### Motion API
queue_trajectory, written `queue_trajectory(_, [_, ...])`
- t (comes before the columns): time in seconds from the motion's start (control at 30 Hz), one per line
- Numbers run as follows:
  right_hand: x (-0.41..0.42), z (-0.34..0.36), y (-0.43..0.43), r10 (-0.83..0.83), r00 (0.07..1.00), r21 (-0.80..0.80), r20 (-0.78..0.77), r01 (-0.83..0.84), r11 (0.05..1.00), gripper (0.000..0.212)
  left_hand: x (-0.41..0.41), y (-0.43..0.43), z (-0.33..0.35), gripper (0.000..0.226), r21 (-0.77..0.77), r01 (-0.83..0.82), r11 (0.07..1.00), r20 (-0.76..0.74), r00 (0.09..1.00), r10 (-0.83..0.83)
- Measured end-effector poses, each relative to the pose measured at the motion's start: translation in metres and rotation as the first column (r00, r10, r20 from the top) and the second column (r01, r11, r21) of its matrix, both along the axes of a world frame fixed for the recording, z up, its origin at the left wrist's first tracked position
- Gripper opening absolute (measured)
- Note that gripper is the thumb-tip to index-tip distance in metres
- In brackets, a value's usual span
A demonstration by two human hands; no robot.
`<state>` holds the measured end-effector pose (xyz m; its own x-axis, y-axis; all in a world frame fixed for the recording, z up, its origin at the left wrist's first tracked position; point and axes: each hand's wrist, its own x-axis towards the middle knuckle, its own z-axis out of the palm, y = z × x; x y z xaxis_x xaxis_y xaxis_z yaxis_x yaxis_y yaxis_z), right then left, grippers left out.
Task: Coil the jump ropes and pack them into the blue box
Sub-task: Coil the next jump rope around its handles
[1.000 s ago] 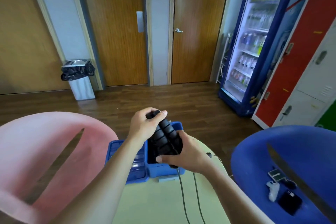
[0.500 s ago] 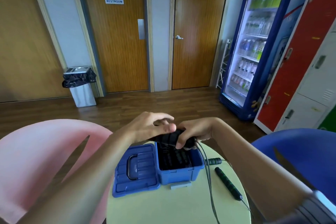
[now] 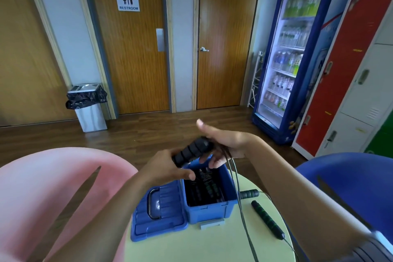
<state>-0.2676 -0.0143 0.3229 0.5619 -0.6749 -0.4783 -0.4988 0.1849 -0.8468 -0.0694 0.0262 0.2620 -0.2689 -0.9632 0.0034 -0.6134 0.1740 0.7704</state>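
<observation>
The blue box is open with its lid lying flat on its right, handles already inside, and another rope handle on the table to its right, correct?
Not quite: the head view shows the lid lying flat on the left of the blue box, not the right. Handles are inside, and another rope handle lies on the table to its right.

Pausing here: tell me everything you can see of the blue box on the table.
The blue box is a small plastic-looking case, standing open on the pale round table. Its ribbed lid lies flat to the left, showing a dark carry handle. A grey latch juts from the front base. Black jump rope handles lie inside. Thin cords hang past its right wall. The left hand and right hand hover above; contact unclear.
</observation>
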Motion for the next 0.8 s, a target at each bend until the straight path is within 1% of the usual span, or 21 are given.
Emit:
queue_trajectory(0.03, [-0.002,-0.002,0.005,-0.108,0.993,-0.042,0.049,0.11,0.993,0.085,0.002,0.001,-0.004,0.081,0.02,-0.03,0.999,-0.148,0.988,0.032])
queue_trajectory(0.07, [-0.002,-0.005,0.011,-0.207,0.973,-0.086,0.099,0.216,0.973,0.081,0.002,0.001,-0.008,0.095,0.055,-0.051,0.997,-0.315,0.947,0.066])
queue_trajectory(0.1, [-0.001,-0.01,0.017,-0.285,0.946,-0.117,0.157,0.304,0.945,0.075,0.002,0.001,-0.01,0.102,0.083,-0.061,0.995,-0.456,0.885,0.092])
queue_trajectory(0.13, [0.003,-0.012,0.026,-0.339,0.915,-0.123,0.22,0.37,0.921,0.068,0.0,-0.001,-0.011,0.105,0.102,-0.047,0.994,-0.581,0.808,0.098])
queue_trajectory(0.2, [0.015,-0.016,0.042,-0.369,0.87,-0.088,0.327,0.417,0.905,0.058,-0.006,-0.004,-0.006,0.107,0.122,0.027,0.992,-0.764,0.64,0.077])
queue_trajectory(0.27, [0.029,-0.018,0.055,-0.358,0.854,-0.018,0.379,0.393,0.919,0.052,-0.014,-0.008,0.003,0.105,0.137,0.079,0.987,-0.862,0.501,0.079])
queue_trajectory(0.33, [0.042,-0.019,0.064,-0.337,0.858,0.019,0.387,0.359,0.933,0.052,-0.021,-0.011,0.014,0.103,0.154,0.07,0.986,-0.9,0.421,0.111])
queue_trajectory(0.37, [0.047,-0.02,0.066,-0.333,0.861,0.008,0.384,0.358,0.934,0.054,-0.023,-0.012,0.02,0.107,0.16,0.071,0.985,-0.914,0.388,0.12])
queue_trajectory(0.43, [0.056,-0.021,0.068,-0.353,0.859,-0.03,0.369,0.391,0.92,0.057,-0.027,-0.013,0.03,0.115,0.178,0.11,0.978,-0.936,0.325,0.134])
queue_trajectory(0.5, [0.063,-0.021,0.068,-0.388,0.851,-0.052,0.354,0.433,0.9,0.059,-0.028,-0.015,0.035,0.115,0.178,0.127,0.976,-0.95,0.282,0.136])
queue_trajectory(0.57, [0.068,-0.022,0.067,-0.411,0.847,-0.074,0.338,0.46,0.885,0.062,-0.028,-0.014,0.037,0.113,0.176,0.122,0.977,-0.953,0.271,0.138])
queue_trajectory(0.63, [0.072,-0.023,0.066,-0.431,0.845,-0.134,0.318,0.49,0.862,0.064,-0.025,-0.015,0.035,0.11,0.161,0.107,0.981,-0.954,0.273,0.127])
queue_trajectory(0.7, [0.076,-0.026,0.066,-0.444,0.847,-0.288,0.292,0.52,0.804,0.065,-0.021,-0.017,0.031,0.106,0.145,0.086,0.986,-0.95,0.292,0.114])
queue_trajectory(0.77, [0.082,-0.031,0.067,-0.46,0.853,-0.471,0.246,0.52,0.713,0.065,-0.018,-0.019,0.03,0.103,0.136,0.062,0.989,-0.942,0.318,0.109])
queue_trajectory(0.8, [0.085,-0.033,0.067,-0.474,0.85,-0.531,0.228,0.517,0.671,0.065,-0.017,-0.02,0.032,0.101,0.134,0.047,0.99,-0.933,0.343,0.11])
